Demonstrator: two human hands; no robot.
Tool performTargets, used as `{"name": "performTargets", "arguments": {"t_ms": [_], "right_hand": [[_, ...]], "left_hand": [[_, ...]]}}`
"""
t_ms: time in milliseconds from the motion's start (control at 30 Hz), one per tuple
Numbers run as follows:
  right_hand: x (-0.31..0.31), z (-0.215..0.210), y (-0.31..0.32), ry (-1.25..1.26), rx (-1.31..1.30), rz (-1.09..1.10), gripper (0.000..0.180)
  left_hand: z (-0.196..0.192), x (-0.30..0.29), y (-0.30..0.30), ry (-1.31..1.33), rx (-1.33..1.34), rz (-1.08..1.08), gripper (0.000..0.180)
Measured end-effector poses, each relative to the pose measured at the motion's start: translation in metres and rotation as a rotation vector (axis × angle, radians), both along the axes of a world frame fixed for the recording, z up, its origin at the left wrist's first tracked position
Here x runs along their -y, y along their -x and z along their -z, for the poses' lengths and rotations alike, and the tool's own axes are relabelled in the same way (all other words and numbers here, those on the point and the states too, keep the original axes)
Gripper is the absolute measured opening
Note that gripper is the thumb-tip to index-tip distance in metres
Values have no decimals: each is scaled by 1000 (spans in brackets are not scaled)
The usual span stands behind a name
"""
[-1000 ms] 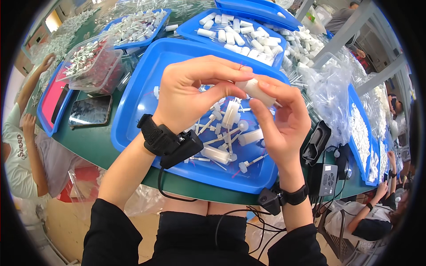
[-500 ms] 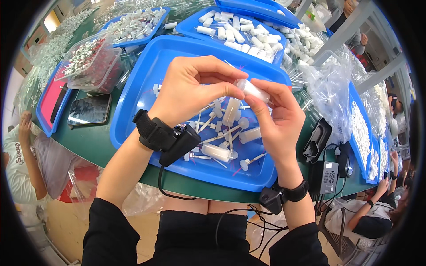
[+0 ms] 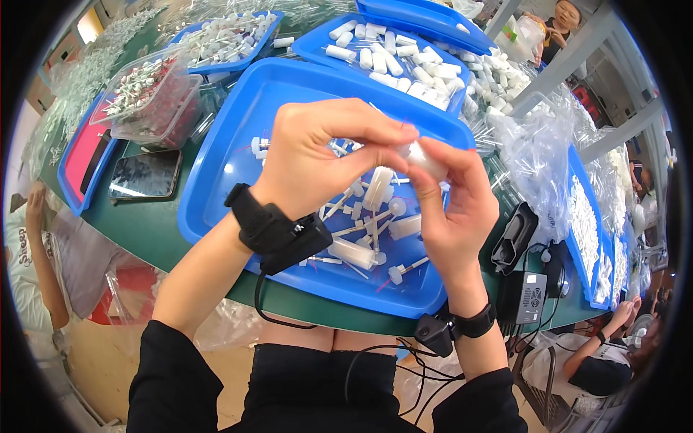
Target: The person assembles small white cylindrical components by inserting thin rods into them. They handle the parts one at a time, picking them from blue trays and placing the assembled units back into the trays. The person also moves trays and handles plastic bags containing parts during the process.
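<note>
My left hand [image 3: 321, 159] and my right hand [image 3: 456, 209] meet above a large blue tray [image 3: 238, 155]. Between their fingertips they pinch one small white plastic tube [image 3: 426, 157], the right hand's fingers around its body and the left hand's thumb and forefinger on its near end. Under the hands, on the tray's floor, lie several loose white tubes and thin sticks with caps [image 3: 375, 231]. Each wrist carries a black band with a small black device and a cable.
Behind stand more blue trays of white tubes [image 3: 404, 54], a clear box of red-tipped pieces [image 3: 148, 97] and a phone [image 3: 144, 173] on the green table. Clear bags [image 3: 538, 155] and black power adapters [image 3: 523, 278] lie right. Other people sit at left and lower right.
Both hands stay together on the white tube and have shifted slightly toward the right; the fingers have turned a little around it.
</note>
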State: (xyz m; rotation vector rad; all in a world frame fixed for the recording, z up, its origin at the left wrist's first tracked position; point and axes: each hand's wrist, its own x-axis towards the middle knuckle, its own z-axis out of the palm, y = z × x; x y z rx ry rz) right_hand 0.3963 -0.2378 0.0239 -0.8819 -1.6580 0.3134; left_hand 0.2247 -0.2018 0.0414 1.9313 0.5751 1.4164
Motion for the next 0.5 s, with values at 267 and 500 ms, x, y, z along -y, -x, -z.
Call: {"name": "performTargets", "arguments": {"t_ms": [267,500], "right_hand": [[-2,-13,5,750,-698,-468,45],[-11,-10,-18,1104,-919,-1027,42]], "left_hand": [[3,-4,-2,186,202,184,49],[-2,-2,2,234,114,84,31]]}}
